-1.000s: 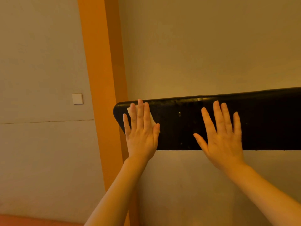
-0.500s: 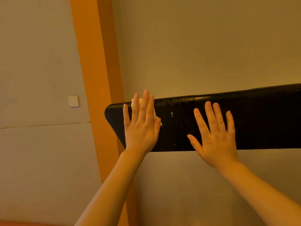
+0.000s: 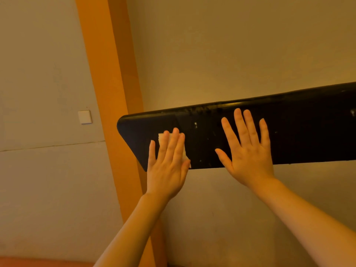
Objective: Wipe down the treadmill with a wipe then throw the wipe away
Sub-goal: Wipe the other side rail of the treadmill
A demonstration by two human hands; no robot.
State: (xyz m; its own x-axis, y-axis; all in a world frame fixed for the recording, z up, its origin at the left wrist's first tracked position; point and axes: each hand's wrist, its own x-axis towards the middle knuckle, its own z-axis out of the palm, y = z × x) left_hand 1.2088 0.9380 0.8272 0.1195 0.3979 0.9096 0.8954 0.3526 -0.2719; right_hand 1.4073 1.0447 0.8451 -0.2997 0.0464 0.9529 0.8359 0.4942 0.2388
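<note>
black treadmill panel (image 3: 298, 132) spans 9 to 3 o'clock, tilted. white wipe (image 3: 161, 136) flat on it toward 9, under left hand (image 3: 167, 166). right hand (image 3: 248, 153) flat on it, center.

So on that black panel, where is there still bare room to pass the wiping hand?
Bare stretches: the panel's left corner beyond the wipe, the strip between the left hand and right hand, and the long run right of the right hand. It is crowded under both flat hands.
</note>
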